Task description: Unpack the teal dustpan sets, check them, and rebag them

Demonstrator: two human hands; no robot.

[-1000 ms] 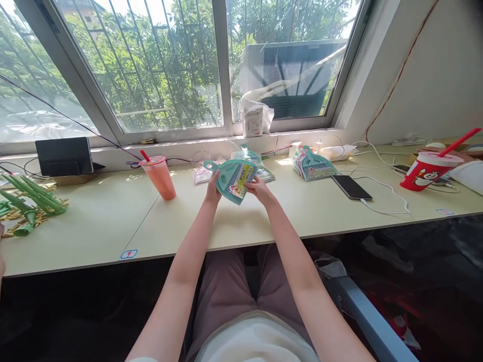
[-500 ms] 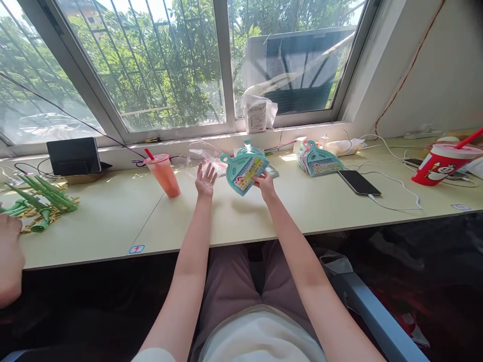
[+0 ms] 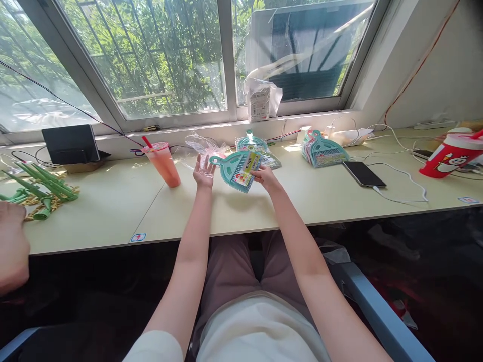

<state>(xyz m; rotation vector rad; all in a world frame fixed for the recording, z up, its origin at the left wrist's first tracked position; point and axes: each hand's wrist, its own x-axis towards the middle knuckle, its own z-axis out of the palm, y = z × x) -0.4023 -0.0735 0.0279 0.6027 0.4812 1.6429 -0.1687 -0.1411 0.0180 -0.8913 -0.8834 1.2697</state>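
My right hand (image 3: 264, 177) grips a teal mini dustpan (image 3: 231, 173) by its right edge. A brush with dark bristles and a yellow printed label sit in the pan, which is tilted above the table with its handle pointing left. My left hand (image 3: 204, 173) is beside that handle, palm up with fingers apart. Clear plastic film (image 3: 202, 143) shows behind its fingers, and something shiny lies across the palm; whether the two are joined I cannot tell. Behind the held dustpan are more teal dustpans (image 3: 252, 142) in clear wrapping.
Another pile of dustpans (image 3: 325, 151) is to the right, beside a charging phone (image 3: 363, 174) and a red cup (image 3: 451, 156). An orange drink (image 3: 164, 165) stands left, near a tablet (image 3: 71, 145) and green plastic pieces (image 3: 47, 193). Another person's hand (image 3: 13, 241) is at far left.
The dustpan has moved slightly left and down, its handle now close to my left hand's fingers. My view has tipped down a little.
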